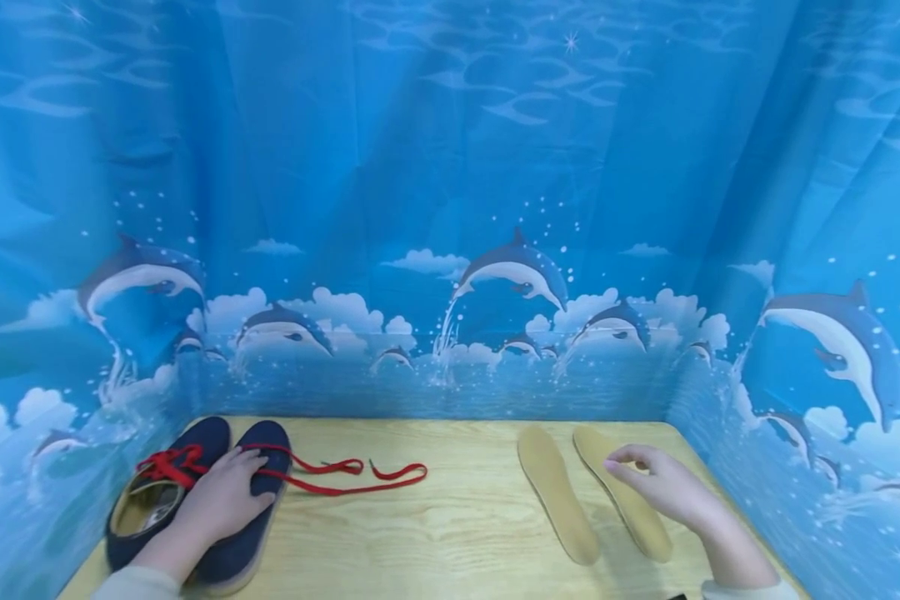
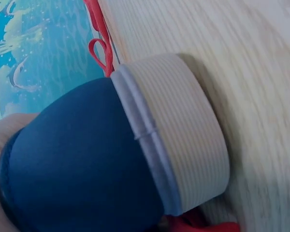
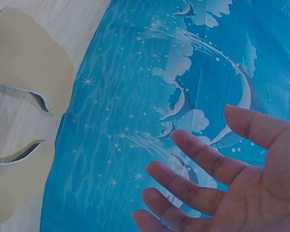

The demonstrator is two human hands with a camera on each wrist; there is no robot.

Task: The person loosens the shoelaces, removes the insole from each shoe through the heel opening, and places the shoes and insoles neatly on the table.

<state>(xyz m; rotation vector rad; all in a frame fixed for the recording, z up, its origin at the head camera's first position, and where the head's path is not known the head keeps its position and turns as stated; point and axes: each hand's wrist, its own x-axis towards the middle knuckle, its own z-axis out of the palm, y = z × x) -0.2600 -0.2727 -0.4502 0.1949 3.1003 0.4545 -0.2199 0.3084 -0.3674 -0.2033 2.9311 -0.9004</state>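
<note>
At the left of the table stands a pair of navy shoes with red laces. My left hand (image 1: 225, 493) lies over the inner shoe (image 1: 266, 437) and grips it, its thumb across the near part and its fingers bent at the top. In the left wrist view the navy heel (image 2: 87, 154) and ribbed pale sole (image 2: 183, 130) of a shoe show, with part of the palm at the edge. The outer shoe (image 1: 123, 543) has its lace tied. My right hand (image 1: 667, 487) hovers over the right insole (image 1: 641, 533), holding nothing, fingers apart. Another tan insole (image 1: 558, 496) lies beside it.
A loose red lace (image 1: 345, 490) trails from the inner shoe across the light wooden table (image 1: 435, 550). Behind the table and along both sides hangs a blue curtain (image 1: 435, 192) printed with dolphins. A small dark object shows at the bottom edge near the right sleeve.
</note>
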